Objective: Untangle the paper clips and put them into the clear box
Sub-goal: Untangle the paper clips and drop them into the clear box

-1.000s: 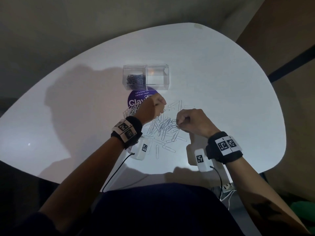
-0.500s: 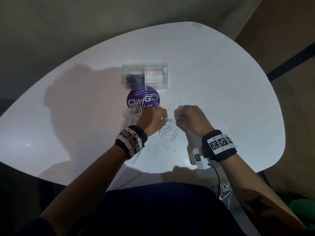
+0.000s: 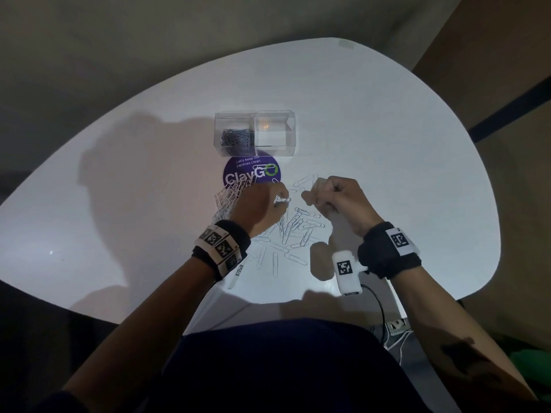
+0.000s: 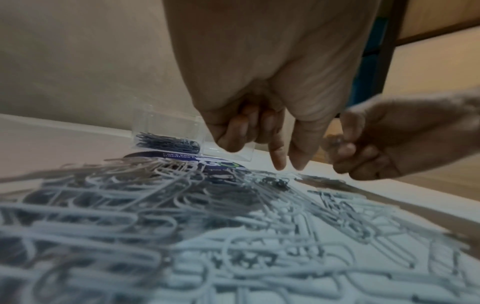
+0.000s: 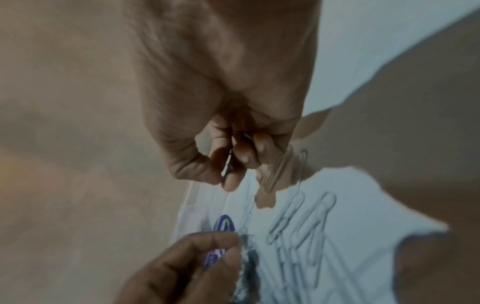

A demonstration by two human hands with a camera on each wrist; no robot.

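A clear two-compartment box (image 3: 275, 134) stands at the far middle of the white table (image 3: 387, 144); its left compartment holds dark paper clips (image 3: 237, 138). Loose white paper clips (image 3: 293, 231) lie scattered in front of me, and a denser tangled heap (image 3: 228, 198) lies left of my left hand. My left hand (image 3: 283, 201) pinches a small dark cluster of clips (image 5: 246, 253) just above the pile. My right hand (image 3: 311, 198), a short gap to the right, pinches a single small clip (image 5: 226, 170) between thumb and forefinger, its other fingers curled.
A round purple sticker (image 3: 252, 174) lies flat between the box and the clips, with one clip on it. The box's right compartment (image 3: 274, 129) looks empty. The table's front edge is close to my body, with a cable (image 3: 378, 305) hanging there.
Half a second ago both hands met over the pile with a clip between them. They have now drawn apart, the right hand moving right with one clip.
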